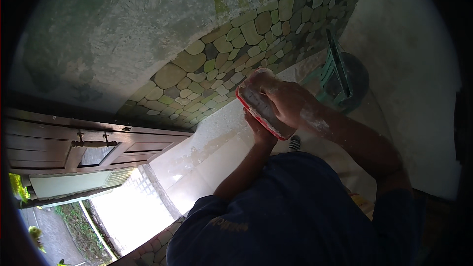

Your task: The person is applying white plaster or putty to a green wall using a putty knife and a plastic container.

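Red edging shows along the near side of a shallow container, up in front of the person's chest between the two hands; its inside is coated with a greyish, pasty-looking material, though how deep this lies is hard to make out. The left hand grips the container's near side from below, its fingers partly hidden behind the red edge. The right hand is bent over the top, its fingertips hidden against the grey contents, so I cannot tell whether they are closed on anything; pale smears mark its wrist. Beyond, a green slatted object stands against a dark rounded shape too dim to identify. A striped shoe is mostly covered by the dark shirt, and the wooden door is cut off at left.
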The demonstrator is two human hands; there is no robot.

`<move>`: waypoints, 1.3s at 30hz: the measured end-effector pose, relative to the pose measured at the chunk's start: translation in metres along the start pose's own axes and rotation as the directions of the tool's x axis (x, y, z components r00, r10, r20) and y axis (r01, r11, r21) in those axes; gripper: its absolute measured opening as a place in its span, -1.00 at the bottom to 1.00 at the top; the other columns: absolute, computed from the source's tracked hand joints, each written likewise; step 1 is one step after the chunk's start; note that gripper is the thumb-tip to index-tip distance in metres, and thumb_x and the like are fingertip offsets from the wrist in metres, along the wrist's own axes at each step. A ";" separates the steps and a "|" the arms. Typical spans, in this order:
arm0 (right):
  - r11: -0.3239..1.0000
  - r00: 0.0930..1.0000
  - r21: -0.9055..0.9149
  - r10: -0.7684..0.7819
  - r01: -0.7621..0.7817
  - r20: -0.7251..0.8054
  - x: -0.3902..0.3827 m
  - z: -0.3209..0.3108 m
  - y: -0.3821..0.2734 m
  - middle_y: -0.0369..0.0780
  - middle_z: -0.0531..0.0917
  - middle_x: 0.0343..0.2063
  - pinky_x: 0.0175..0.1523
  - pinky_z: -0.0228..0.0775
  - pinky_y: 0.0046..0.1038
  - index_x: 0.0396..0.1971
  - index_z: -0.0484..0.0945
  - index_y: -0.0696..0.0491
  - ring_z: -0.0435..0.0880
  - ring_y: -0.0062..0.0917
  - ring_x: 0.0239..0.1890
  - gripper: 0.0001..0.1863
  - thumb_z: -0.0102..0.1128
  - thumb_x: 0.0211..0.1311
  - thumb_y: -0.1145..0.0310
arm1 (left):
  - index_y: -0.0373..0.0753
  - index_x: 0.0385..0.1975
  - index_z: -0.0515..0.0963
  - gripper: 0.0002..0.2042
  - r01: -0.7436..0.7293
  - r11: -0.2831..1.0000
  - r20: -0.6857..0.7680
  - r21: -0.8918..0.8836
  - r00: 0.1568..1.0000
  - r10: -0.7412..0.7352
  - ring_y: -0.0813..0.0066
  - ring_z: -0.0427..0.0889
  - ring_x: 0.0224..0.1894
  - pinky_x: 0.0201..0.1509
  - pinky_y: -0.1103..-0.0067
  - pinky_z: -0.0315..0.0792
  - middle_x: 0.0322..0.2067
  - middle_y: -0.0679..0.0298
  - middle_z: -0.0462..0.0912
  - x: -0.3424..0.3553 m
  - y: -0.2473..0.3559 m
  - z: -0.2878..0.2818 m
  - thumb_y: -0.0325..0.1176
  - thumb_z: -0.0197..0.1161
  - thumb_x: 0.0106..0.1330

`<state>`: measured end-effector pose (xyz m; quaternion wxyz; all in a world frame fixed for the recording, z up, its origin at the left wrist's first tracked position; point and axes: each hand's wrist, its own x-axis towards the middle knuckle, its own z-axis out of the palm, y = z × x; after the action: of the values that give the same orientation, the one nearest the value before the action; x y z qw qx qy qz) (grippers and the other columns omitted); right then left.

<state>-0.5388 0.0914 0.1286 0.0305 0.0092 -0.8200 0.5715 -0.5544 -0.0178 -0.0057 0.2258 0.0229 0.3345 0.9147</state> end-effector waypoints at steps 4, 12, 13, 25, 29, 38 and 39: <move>0.788 0.997 -0.610 -0.079 0.078 0.025 -0.001 -0.013 -0.018 0.00 0.63 -0.43 -0.21 0.49 -0.18 -0.17 0.47 0.18 0.65 -0.09 -0.29 -0.76 0.14 0.15 0.48 | -0.09 0.29 0.16 -0.28 -0.048 0.999 0.012 0.007 0.999 0.048 0.27 0.32 0.24 0.36 0.35 0.15 0.20 0.26 0.33 0.001 0.002 -0.008 0.35 -0.32 0.34; 0.891 0.932 -0.277 -0.357 0.360 0.064 -0.011 -0.006 -0.022 -0.02 0.64 -0.38 -0.13 0.51 -0.27 -0.17 0.48 0.17 0.66 -0.15 -0.22 -0.81 0.09 0.20 0.52 | -0.06 0.29 0.18 -0.28 0.025 0.999 0.050 -0.032 0.998 -0.024 0.26 0.31 0.25 0.34 0.36 0.19 0.21 0.25 0.32 -0.004 -0.002 -0.015 0.37 -0.33 0.33; 0.885 0.930 -0.287 -0.362 0.367 0.072 -0.014 -0.008 -0.026 -0.03 0.64 -0.36 -0.13 0.51 -0.30 -0.17 0.48 0.15 0.66 -0.16 -0.20 -0.81 0.10 0.20 0.50 | -0.06 0.27 0.19 -0.28 0.028 0.997 0.086 -0.077 0.996 -0.022 0.27 0.32 0.25 0.33 0.37 0.20 0.20 0.25 0.34 -0.004 -0.003 -0.015 0.37 -0.33 0.33; 0.775 0.991 -0.625 -0.132 0.099 -0.007 -0.013 -0.021 -0.011 -0.01 0.63 -0.42 -0.19 0.50 -0.20 -0.26 0.48 0.18 0.65 -0.11 -0.30 -0.83 0.15 0.16 0.47 | -0.08 0.30 0.16 -0.29 0.012 0.999 -0.035 -0.047 0.999 -0.013 0.28 0.31 0.25 0.33 0.36 0.19 0.20 0.26 0.32 -0.005 -0.006 0.005 0.34 -0.28 0.33; 0.901 0.988 -0.405 -0.135 0.156 0.080 -0.014 -0.019 0.000 0.01 0.65 -0.38 -0.16 0.51 -0.22 -0.22 0.50 0.24 0.66 -0.13 -0.29 -0.80 0.11 0.18 0.47 | -0.07 0.30 0.15 -0.28 -0.042 0.993 0.048 0.112 0.998 0.037 0.25 0.30 0.26 0.34 0.32 0.18 0.23 0.24 0.30 -0.005 -0.009 0.005 0.36 -0.28 0.33; 0.889 0.979 -0.411 -0.198 0.204 0.057 -0.018 -0.021 0.000 0.00 0.65 -0.34 -0.14 0.52 -0.23 -0.15 0.50 0.20 0.67 -0.14 -0.29 -0.77 0.11 0.19 0.46 | -0.06 0.25 0.20 -0.29 0.014 0.984 0.135 -0.180 0.991 0.010 0.30 0.33 0.23 0.34 0.36 0.19 0.18 0.27 0.34 -0.002 -0.020 -0.003 0.38 -0.23 0.30; 0.889 0.979 -0.410 -0.198 0.203 0.055 -0.018 -0.025 0.002 0.00 0.65 -0.34 -0.14 0.52 -0.23 -0.15 0.50 0.20 0.67 -0.14 -0.29 -0.77 0.11 0.19 0.46 | -0.06 0.26 0.20 -0.30 0.016 0.993 0.057 -0.119 0.998 -0.010 0.30 0.31 0.24 0.34 0.36 0.19 0.19 0.28 0.33 -0.003 -0.022 0.002 0.36 -0.23 0.31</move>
<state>-0.5196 0.1156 0.1340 0.0858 0.0905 -0.9172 0.3784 -0.5430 -0.0030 -0.0170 0.2419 0.0328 0.2729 0.9305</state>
